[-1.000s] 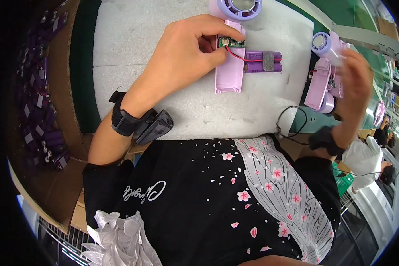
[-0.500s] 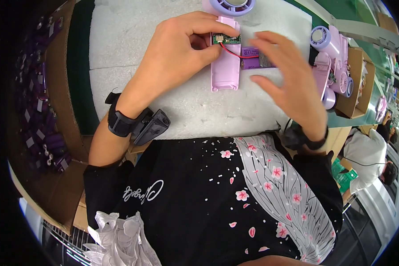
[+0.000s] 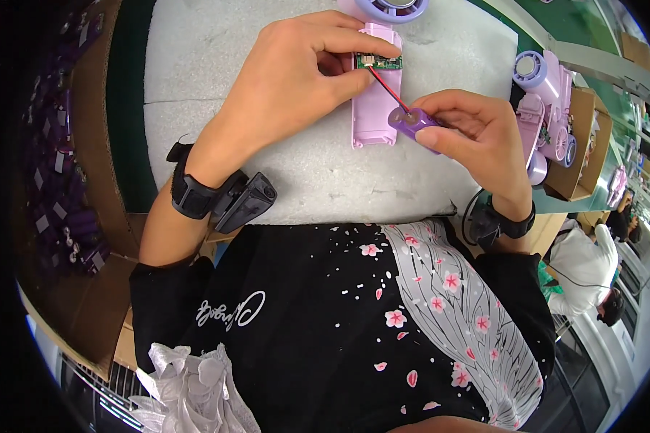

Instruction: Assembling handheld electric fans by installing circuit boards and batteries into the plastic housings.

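Lifted off the white foam, the wired battery pack is sitting gripped in right fingers, still outside the pink casing left fingers are clasping.

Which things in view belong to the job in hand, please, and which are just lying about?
Belong to the job:
pink casing, left hand on it
circuit board
wires
battery pack, in right hand
foam mat, underneath

Apparently just lying about:
pink units at right
carton beside them
purple batteries in box at left
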{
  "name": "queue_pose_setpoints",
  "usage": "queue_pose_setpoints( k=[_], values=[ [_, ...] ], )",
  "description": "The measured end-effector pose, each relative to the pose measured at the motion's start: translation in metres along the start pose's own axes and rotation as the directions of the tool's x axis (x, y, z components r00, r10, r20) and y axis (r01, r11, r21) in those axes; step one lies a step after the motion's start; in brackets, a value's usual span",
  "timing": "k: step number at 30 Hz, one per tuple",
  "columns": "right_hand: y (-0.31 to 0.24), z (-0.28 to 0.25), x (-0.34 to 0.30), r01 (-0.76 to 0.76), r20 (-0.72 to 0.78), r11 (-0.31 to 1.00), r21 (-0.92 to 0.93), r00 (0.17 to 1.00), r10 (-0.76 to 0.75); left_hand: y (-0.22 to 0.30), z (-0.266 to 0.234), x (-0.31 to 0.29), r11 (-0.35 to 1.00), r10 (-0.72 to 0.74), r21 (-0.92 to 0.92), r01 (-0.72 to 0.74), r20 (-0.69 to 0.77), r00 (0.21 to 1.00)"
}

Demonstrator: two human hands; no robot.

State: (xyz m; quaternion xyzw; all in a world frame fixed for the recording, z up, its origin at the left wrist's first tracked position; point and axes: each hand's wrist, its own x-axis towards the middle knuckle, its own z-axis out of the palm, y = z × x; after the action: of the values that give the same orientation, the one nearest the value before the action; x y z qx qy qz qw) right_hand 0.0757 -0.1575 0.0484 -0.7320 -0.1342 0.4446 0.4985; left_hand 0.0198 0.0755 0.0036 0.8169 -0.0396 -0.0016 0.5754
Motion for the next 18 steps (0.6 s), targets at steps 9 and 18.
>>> queue_pose_setpoints(
  k=[9, 18],
  values=[
    [0.021, -0.004, 0.001, 0.084, -0.017, 0.956, 0.282, 0.996, -0.083, 0.005, -0.002, 0.003, 0.998, -0.040, 0.041, 0.037, 0.062, 0.997],
    [0.011, 0.002, -0.008, 0.036, 0.236, 0.850, 0.525, 0.954, -0.187, 0.006, -0.002, 0.002, 0.997, -0.003, 0.081, -0.001, 0.057, 0.998]
  ],
)
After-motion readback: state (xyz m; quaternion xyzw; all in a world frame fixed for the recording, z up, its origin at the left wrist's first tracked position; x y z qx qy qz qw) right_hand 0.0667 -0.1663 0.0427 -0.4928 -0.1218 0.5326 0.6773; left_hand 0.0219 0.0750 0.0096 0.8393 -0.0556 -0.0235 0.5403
